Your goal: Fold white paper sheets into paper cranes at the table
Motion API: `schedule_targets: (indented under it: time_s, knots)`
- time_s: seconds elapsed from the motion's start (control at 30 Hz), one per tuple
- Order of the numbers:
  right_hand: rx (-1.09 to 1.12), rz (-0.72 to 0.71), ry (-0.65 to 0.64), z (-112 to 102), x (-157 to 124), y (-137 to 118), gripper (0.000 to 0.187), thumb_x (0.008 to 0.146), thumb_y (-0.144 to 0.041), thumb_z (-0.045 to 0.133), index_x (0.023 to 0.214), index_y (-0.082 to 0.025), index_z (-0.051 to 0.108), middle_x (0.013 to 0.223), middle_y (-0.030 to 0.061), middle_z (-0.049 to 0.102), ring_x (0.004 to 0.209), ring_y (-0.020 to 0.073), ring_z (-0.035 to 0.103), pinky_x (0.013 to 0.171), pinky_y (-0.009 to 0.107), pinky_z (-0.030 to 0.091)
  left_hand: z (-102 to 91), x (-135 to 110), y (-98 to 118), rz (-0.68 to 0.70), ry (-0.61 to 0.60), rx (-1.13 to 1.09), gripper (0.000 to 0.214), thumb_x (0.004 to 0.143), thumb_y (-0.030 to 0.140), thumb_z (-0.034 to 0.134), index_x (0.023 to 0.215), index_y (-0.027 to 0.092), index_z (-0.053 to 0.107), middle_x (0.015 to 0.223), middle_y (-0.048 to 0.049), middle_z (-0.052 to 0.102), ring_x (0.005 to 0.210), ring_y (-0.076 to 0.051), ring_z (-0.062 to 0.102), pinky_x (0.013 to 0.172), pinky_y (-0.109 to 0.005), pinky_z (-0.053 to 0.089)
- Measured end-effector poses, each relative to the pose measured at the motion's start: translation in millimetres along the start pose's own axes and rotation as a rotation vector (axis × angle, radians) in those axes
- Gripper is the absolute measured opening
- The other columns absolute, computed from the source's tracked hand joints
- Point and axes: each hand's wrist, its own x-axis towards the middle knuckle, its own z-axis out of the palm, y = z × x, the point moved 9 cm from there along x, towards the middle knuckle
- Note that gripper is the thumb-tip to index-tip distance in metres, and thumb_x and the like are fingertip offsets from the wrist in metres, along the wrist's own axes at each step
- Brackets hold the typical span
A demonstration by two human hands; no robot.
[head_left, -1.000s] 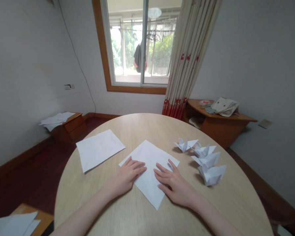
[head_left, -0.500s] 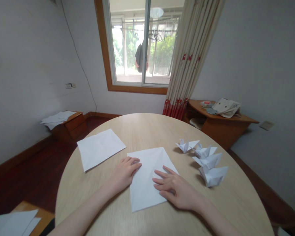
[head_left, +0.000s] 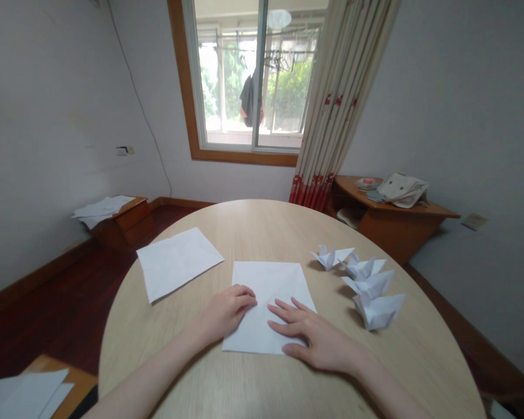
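Observation:
A white sheet of paper (head_left: 271,285) lies square to me on the round wooden table (head_left: 253,227). My left hand (head_left: 227,311) rests on the sheet's left edge with its fingers curled under. My right hand (head_left: 314,337) lies flat on the sheet's lower right part, fingers stretched out and pointing left. A second white sheet (head_left: 177,262) lies to the left, untouched.
Several folded white paper figures (head_left: 367,282) stand in a row on the table's right side. A low wooden cabinet with papers (head_left: 113,218) is at the left wall, a wooden desk with a bag (head_left: 397,203) at the right, and more paper (head_left: 21,396) at bottom left.
The sheet under my hands has turned from a diamond-like angle to lie square to me. Both hands moved with it and my left fingers have curled in.

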Motion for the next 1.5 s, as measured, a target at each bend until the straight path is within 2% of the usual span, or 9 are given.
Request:
schedule_targets:
  time_s: [0.13, 0.23, 0.4, 0.57, 0.77, 0.9, 1.13, 1.33, 1.5]
  knots:
    - [0.045, 0.011, -0.054, 5.3, -1.1, 5.4, 0.063, 0.084, -0.044, 0.064, 0.141, -0.034, 0.038, 0.154, 0.0053, 0.022, 0.143, 0.0274, 0.017, 0.116, 0.055, 0.009, 1.2, -0.6, 11.4, 0.050, -0.047, -0.100, 0.021, 0.086, 0.013, 0.053, 0.094, 0.021, 0.071, 0.100, -0.0034, 0.070, 0.093, -0.017, 0.064, 0.084, -0.028, 0.050]
    - [0.076, 0.011, -0.087, 7.5, -2.2, 6.6, 0.074, 0.079, -0.047, 0.069, 0.143, -0.034, 0.033, 0.155, 0.0059, 0.017, 0.144, 0.0283, 0.012, 0.115, 0.056, 0.006, 1.4, -0.6, 18.4, 0.049, -0.106, -0.170, 0.008, 0.079, 0.021, 0.069, 0.086, 0.021, 0.070, 0.095, -0.0025, 0.070, 0.091, -0.018, 0.063, 0.083, -0.028, 0.049]
    - [0.092, 0.055, -0.115, 7.1, -2.7, 6.6, 0.078, 0.076, -0.038, 0.072, 0.143, -0.032, 0.033, 0.155, 0.0057, 0.016, 0.144, 0.0274, 0.011, 0.116, 0.053, 0.004, 5.4, 0.1, 23.1, 0.050, -0.193, -0.168, 0.043, 0.057, 0.045, 0.086, 0.081, 0.018, 0.063, 0.097, -0.0044, 0.066, 0.089, -0.021, 0.059, 0.078, -0.031, 0.047]
    - [0.095, 0.073, -0.102, 3.7, -2.6, 4.6, 0.072, 0.078, -0.031, 0.068, 0.142, -0.030, 0.037, 0.155, 0.0053, 0.019, 0.144, 0.0249, 0.013, 0.117, 0.051, 0.005, 8.5, 0.6, 26.2, 0.061, -0.233, -0.108, 0.041, 0.054, 0.037, 0.088, 0.079, 0.018, 0.061, 0.096, -0.0028, 0.065, 0.086, -0.020, 0.057, 0.075, -0.029, 0.044]
    - [0.074, 0.051, -0.023, -6.1, -5.6, -1.8, 0.052, 0.083, -0.031, 0.061, 0.134, -0.021, 0.052, 0.148, 0.0102, 0.037, 0.140, 0.0257, 0.028, 0.116, 0.051, 0.015, 6.3, -0.2, 29.7, 0.065, -0.220, -0.134, 0.029, 0.058, 0.030, 0.087, 0.072, 0.018, 0.064, 0.095, -0.0023, 0.067, 0.086, -0.020, 0.059, 0.077, -0.030, 0.044]
    - [0.027, 0.004, 0.045, -14.8, -7.4, -10.6, 0.039, 0.084, -0.024, 0.055, 0.122, -0.022, 0.064, 0.140, 0.0097, 0.050, 0.135, 0.0261, 0.039, 0.114, 0.053, 0.024, 4.8, -1.4, 26.3, 0.041, -0.208, -0.214, 0.018, 0.066, 0.026, 0.082, 0.070, 0.017, 0.067, 0.096, -0.0031, 0.068, 0.088, -0.019, 0.061, 0.080, -0.029, 0.045]
    - [-0.009, -0.009, 0.134, -21.4, -12.1, -8.3, 0.042, 0.080, -0.017, 0.050, 0.118, -0.017, 0.066, 0.127, 0.0118, 0.062, 0.124, 0.0269, 0.052, 0.109, 0.053, 0.034, 4.1, -1.1, 20.5, 0.024, -0.199, -0.281, 0.008, 0.079, 0.022, 0.067, 0.074, 0.017, 0.071, 0.092, -0.0055, 0.070, 0.086, -0.018, 0.063, 0.080, -0.028, 0.048]
    - [0.033, -0.068, 0.241, -30.5, -17.2, -7.8, 0.054, 0.066, -0.006, 0.046, 0.113, -0.020, 0.069, 0.115, 0.0071, 0.070, 0.108, 0.0235, 0.064, 0.101, 0.043, 0.043, 1.4, 0.2, 17.2, -0.002, -0.183, -0.312, 0.009, 0.080, 0.019, 0.063, 0.076, 0.016, 0.070, 0.091, -0.0059, 0.070, 0.086, -0.018, 0.063, 0.080, -0.027, 0.048]
    - [0.110, 0.040, 0.333, -40.0, -17.0, 3.8, 0.034, 0.077, -0.015, 0.050, 0.102, -0.021, 0.073, 0.100, 0.0074, 0.074, 0.091, 0.0229, 0.067, 0.082, 0.035, 0.050, 0.0, 0.8, 15.5, -0.021, -0.180, -0.316, 0.014, 0.079, 0.012, 0.057, 0.067, 0.016, 0.063, 0.089, -0.0056, 0.070, 0.085, -0.017, 0.062, 0.079, -0.027, 0.047]
